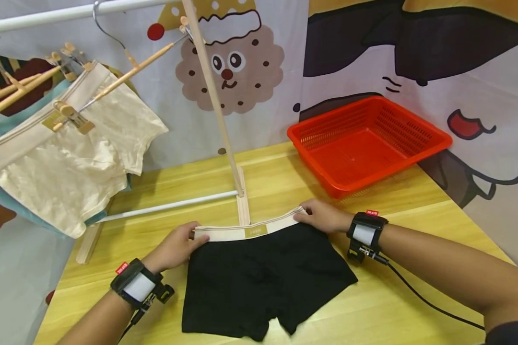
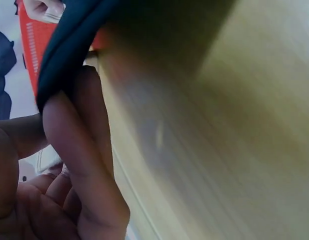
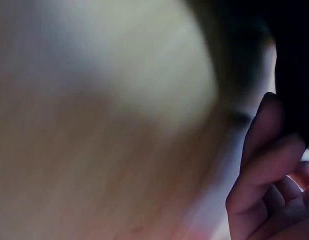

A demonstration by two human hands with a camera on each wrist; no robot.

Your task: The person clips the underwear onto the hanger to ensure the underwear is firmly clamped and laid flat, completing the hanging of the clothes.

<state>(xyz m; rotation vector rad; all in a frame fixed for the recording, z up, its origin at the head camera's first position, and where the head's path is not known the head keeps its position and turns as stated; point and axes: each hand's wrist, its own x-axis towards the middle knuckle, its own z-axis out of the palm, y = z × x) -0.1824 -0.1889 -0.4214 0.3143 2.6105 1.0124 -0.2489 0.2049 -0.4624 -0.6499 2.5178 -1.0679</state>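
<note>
Spread between both hands is a pair of black boxer briefs (image 1: 259,278) with a cream waistband and a gold label at its middle. My left hand (image 1: 183,244) pinches the waistband's left end, thumb on the front and fingers behind. At the right end, my right hand (image 1: 323,215) grips the band the same way. In the left wrist view, the fingers (image 2: 77,135) lie behind the dark cloth (image 2: 74,45). The right wrist view has the right hand's curled fingers (image 3: 269,170) against the dark fabric (image 3: 299,65).
A drying rack (image 1: 216,96) stands at the back left. Cream boxer briefs (image 1: 77,153) hang there from a clip hanger (image 1: 125,76), with teal ones (image 1: 30,218) behind. A red plastic basket (image 1: 358,153) sits at the back right of the wooden table (image 1: 414,297).
</note>
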